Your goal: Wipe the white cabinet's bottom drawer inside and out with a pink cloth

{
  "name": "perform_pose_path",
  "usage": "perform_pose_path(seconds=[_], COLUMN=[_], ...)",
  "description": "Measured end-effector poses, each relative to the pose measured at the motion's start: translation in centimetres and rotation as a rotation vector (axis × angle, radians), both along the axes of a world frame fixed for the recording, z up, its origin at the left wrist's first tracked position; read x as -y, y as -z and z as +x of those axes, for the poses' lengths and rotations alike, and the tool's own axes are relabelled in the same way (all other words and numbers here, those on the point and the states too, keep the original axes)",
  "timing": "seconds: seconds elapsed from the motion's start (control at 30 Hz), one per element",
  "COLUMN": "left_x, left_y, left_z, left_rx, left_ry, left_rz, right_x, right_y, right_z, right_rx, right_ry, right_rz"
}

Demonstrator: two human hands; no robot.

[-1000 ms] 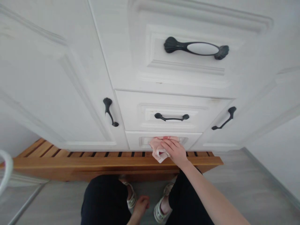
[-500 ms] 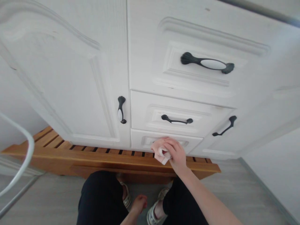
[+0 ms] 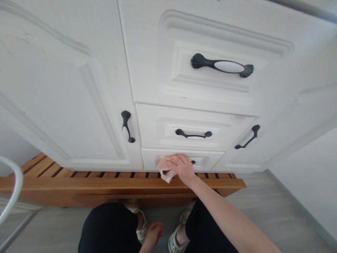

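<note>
My right hand point(image 3: 183, 168) grips a pale pink cloth point(image 3: 163, 164) and presses it to the left part of the lowest drawer front point(image 3: 152, 154). The hand and cloth cover most of that drawer's handle; only its dark right end point(image 3: 193, 162) shows. Part of the cloth hangs down in a fold over the edge of the wooden slats. Low in the view, my left hand point(image 3: 154, 232) hovers between my knees with its fingers curled in, and nothing shows in it.
Above are a middle drawer handle point(image 3: 193, 134) and a large top drawer handle point(image 3: 222, 65). White cabinet doors point(image 3: 100, 105) flank the drawers. A slatted wooden bench point(image 3: 105, 182) runs along the base. A white curved tube point(image 3: 16, 186) stands at left.
My right hand has slid the cloth leftward along the lowest drawer front, uncovering the handle's right end. My left hand stays low, almost unmoved. The view has shifted slightly.
</note>
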State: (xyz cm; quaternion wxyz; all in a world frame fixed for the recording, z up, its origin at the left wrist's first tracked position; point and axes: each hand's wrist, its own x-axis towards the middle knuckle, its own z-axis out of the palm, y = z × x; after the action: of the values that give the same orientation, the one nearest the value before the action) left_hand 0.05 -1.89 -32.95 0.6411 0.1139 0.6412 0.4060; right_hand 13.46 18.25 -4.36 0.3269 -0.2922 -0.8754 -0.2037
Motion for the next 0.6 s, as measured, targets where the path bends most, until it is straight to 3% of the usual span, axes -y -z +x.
perform_pose_path(seconds=[0.13, 0.27, 0.43, 0.6], left_x=[-0.2, -1.0, -1.4, -0.7], left_y=[0.8, 1.4, 1.4, 1.3], left_z=[0.0, 0.5, 1.5, 1.1], left_rx=[0.022, 0.024, -0.008, -0.032], left_ry=[-0.010, 0.033, 0.064, 0.087], left_rz=[-0.010, -0.039, -0.061, -0.050], right_x=[0.7, 1.4, 2.6, 3.7], right_y=[0.4, 0.5, -0.9, -2.1], right_z=[5.6, 7.6, 5.6, 0.7], right_rx=[-0.147, -0.196, -0.257, -0.064], right_ry=[0.180, 0.272, 0.290, 0.320], right_rz=[-0.047, -0.116, -0.207, -0.461])
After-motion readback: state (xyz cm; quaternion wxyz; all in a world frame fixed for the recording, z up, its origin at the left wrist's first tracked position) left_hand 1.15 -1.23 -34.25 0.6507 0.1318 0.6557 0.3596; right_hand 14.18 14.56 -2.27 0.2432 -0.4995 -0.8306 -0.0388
